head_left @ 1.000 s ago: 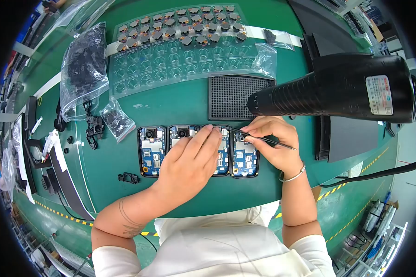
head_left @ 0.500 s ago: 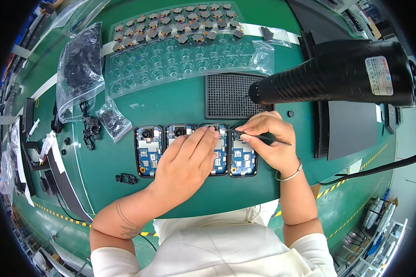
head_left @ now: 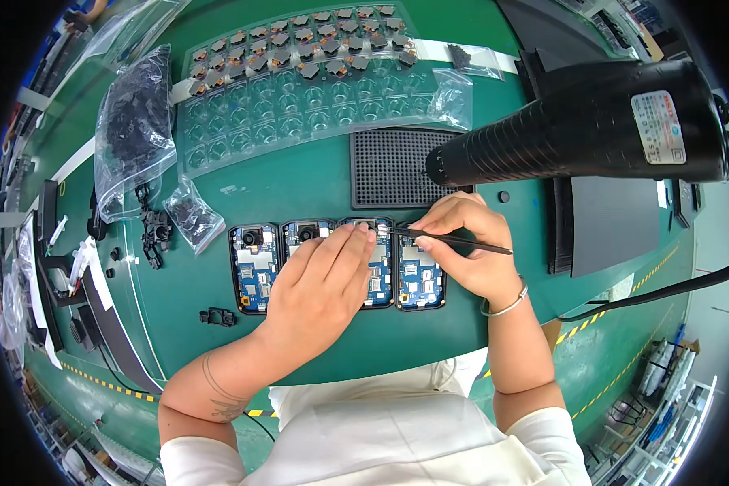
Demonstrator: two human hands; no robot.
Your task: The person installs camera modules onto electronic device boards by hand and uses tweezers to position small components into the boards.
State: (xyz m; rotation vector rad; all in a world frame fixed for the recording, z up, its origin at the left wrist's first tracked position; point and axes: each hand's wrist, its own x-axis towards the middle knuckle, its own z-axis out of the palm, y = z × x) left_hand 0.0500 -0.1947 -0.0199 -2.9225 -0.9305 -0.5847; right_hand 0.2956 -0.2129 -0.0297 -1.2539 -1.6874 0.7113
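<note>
Several black phone housings with blue circuit boards stand side by side in a row. The leftmost board (head_left: 256, 259) and its neighbour (head_left: 300, 232) each show a black round camera module at the top. My left hand (head_left: 320, 283) lies over the middle of the row with fingers stretched out, its fingertips on the top of the third board (head_left: 378, 279). In my right hand (head_left: 466, 243) black tweezers (head_left: 486, 245) are pinched, their tips at the top of that third board near my left fingertips. The rightmost board (head_left: 420, 279) sits partly under my right hand. What the tips touch is too small to tell.
A black perforated mat (head_left: 389, 166) lies behind the row, under the nozzle of a black hot-air tool (head_left: 575, 134). Beyond is a clear blister tray (head_left: 300, 105) with small camera parts. Bags of black parts (head_left: 134, 130) and a loose black bracket (head_left: 217, 317) lie left.
The whole view has shifted slightly, so the table items appear a little further left. The tweezers have turned slightly in my right hand; my left hand stays on the row.
</note>
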